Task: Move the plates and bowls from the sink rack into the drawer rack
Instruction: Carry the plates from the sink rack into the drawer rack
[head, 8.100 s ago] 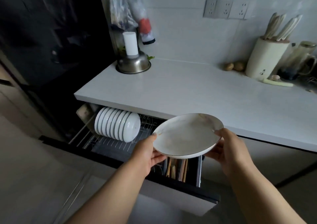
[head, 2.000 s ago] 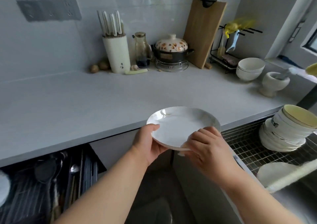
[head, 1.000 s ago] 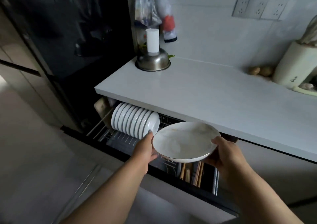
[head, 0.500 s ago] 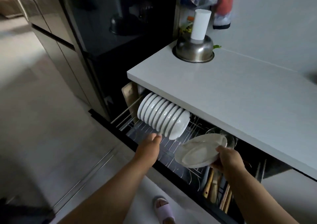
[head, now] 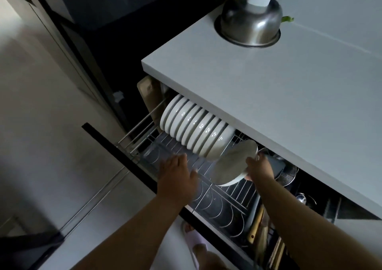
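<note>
My right hand (head: 259, 169) grips a white plate (head: 232, 164) by its right rim and holds it tilted over the wire drawer rack (head: 225, 199), just right of a row of several white bowls (head: 196, 129) standing on edge. My left hand (head: 177, 174) hovers over the rack's front left part with fingers spread, holding nothing. The sink rack is out of view.
The grey countertop (head: 268, 87) overhangs the back of the open drawer, with a steel bowl (head: 250, 25) on it. Wooden utensils (head: 258, 234) and metal utensils (head: 289, 172) fill the drawer's right compartments. The drawer's dark front edge (head: 124, 158) juts over the floor. My slippered foot (head: 196, 240) stands below.
I have leaned closer to the drawer. My right hand has lowered the plate toward the rack beside the bowls, and it now stands more upright. My left hand stays off the plate.
</note>
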`<state>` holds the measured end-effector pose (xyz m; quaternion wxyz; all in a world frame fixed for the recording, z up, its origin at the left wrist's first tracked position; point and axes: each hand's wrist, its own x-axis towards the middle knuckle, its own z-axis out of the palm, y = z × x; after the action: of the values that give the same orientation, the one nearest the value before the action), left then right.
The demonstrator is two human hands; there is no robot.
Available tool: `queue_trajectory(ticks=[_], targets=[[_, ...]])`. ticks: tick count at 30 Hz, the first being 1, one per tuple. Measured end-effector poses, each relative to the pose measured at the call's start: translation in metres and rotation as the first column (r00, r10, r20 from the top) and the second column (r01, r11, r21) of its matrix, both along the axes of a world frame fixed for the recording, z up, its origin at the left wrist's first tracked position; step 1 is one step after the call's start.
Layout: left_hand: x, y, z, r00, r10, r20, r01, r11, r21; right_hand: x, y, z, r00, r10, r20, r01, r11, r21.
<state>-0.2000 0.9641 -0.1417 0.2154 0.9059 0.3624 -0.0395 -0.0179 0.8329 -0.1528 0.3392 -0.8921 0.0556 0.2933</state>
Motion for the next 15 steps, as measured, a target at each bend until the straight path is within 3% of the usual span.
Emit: queue_trajectory(ticks=[10, 15], targets=[[0.005, -0.003, -0.009, 0.999, -0.044, -0.011, 0.044, 0.997, 0.060, 0.029, 0.027, -0.025, 0.987, 0.136, 0.080, -0.123, 0.982, -0.145], [0.005, -0.004, -0.008, 0.999, -0.040, -0.030, 0.041, 0.998, 0.038, 0.038, 0.039, -0.028, 0.988, 0.123, 0.090, -0.115, 0.989, -0.088]])
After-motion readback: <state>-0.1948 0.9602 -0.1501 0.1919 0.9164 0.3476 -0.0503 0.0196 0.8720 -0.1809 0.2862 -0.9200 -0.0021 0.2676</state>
